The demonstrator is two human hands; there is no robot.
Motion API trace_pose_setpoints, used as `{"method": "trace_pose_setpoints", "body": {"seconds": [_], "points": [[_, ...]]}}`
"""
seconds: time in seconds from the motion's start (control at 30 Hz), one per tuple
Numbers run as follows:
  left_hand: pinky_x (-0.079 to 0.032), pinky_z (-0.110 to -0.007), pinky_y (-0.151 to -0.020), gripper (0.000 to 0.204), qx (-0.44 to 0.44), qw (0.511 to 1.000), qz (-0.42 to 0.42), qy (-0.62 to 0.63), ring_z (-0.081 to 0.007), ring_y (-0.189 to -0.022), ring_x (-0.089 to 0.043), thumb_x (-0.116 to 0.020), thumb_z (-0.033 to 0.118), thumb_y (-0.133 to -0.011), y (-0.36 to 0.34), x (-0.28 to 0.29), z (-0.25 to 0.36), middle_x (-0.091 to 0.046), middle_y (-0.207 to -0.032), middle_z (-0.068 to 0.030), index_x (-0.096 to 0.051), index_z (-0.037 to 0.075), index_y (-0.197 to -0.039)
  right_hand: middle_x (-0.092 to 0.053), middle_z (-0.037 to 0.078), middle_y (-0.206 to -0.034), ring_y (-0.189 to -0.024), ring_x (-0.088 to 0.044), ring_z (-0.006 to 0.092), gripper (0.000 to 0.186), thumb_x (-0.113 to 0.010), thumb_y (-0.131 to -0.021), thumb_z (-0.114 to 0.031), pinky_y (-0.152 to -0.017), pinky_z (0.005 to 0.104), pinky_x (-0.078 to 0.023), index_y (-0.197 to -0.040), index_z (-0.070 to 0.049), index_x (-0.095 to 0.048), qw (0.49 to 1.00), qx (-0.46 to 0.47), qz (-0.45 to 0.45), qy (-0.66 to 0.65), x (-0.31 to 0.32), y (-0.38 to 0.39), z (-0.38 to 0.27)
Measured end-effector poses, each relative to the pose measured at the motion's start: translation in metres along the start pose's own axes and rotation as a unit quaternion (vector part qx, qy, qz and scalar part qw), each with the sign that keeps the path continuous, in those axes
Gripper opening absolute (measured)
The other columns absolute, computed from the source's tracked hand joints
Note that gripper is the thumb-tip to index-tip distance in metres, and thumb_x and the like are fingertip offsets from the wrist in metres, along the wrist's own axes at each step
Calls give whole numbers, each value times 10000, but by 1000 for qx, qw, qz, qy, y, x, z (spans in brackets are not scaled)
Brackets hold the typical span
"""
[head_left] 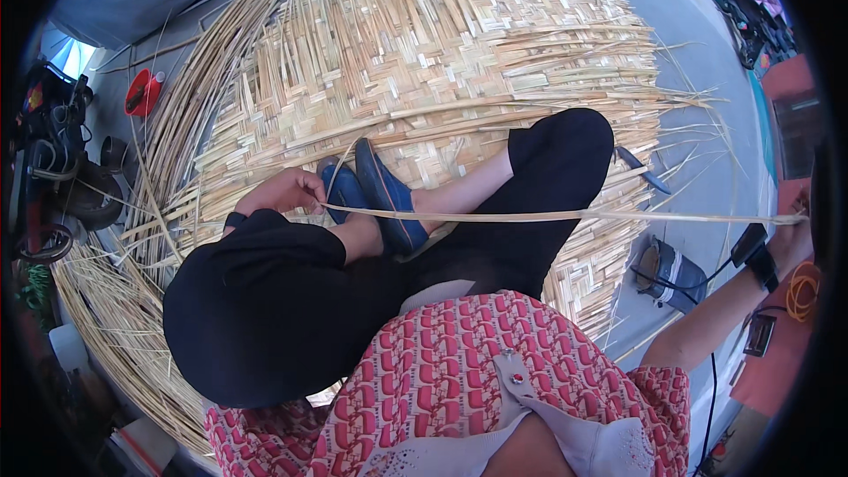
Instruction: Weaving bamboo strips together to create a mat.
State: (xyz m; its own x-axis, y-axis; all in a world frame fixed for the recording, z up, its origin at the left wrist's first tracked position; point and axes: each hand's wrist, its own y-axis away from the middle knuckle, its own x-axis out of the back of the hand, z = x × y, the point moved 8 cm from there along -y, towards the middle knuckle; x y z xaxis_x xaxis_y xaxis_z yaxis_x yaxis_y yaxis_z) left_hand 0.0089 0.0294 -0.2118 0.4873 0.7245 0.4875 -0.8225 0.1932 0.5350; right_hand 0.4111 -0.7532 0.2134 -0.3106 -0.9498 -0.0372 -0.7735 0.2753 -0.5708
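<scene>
A long, pale split reed strip (512, 215) stretches nearly level across my lap, passing in front of my blue shoes (380, 185). My left hand (290, 191) pinches its left end between thumb and fingers, close to the shoe tips. Far out to the right, my right hand (792, 234) is closed around the other end, partly lost in the dark rim of the picture. Under my crossed legs spreads a large woven reed mat (442, 44) in a zigzag pattern, with loose strip ends along its edges.
A dark curved blade (642, 170) lies at the mat's right edge. Nearby stand a grey cylindrical object (667, 274) and a black cable. Loose reeds (132, 336) fan out at left. A red container (143, 93) and several shoes (88, 194) are on the far left.
</scene>
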Motion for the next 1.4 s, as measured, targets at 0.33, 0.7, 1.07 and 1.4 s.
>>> {"method": "trace_pose_setpoints", "body": {"seconds": [0.33,0.7,1.07,1.4], "points": [[-500,-314,-789,239,-22,998,8,58,-208,-854,-635,-768,140,-825,27,-10,46,-653,-876,-80,-692,17,-1016,-689,151,-1147,-1075,-648,194,322,-577,-975,-133,-946,292,-471,-1258,20,-594,863,4,-462,205,-426,253,158],[-493,-288,-935,286,-38,948,90,302,-138,-1041,-631,-667,87,-930,-19,42,80,-685,-1085,-43,-648,10,-1205,-690,112,-914,-916,-661,311,174,-716,-775,-235,-757,444,-506,-899,-118,-678,662,183,-703,183,-607,534,201],[-542,-348,-990,240,-129,583,453,661,-230,-1100,-631,-548,211,-1029,-48,77,13,-624,-1131,-123,-533,31,-1188,-550,42,-927,-913,-596,258,149,-620,-850,-238,-712,391,-504,-958,-157,-556,702,387,-597,-24,-592,509,69],[-595,-384,-860,271,77,551,368,745,-275,-978,-678,-546,237,-1025,-50,7,4,-649,-1012,-162,-552,-18,-1117,-697,167,-929,-877,-668,294,384,-645,-930,-413,-782,381,-513,-1025,-42,-685,496,-125,-857,54,-585,535,164]]}}
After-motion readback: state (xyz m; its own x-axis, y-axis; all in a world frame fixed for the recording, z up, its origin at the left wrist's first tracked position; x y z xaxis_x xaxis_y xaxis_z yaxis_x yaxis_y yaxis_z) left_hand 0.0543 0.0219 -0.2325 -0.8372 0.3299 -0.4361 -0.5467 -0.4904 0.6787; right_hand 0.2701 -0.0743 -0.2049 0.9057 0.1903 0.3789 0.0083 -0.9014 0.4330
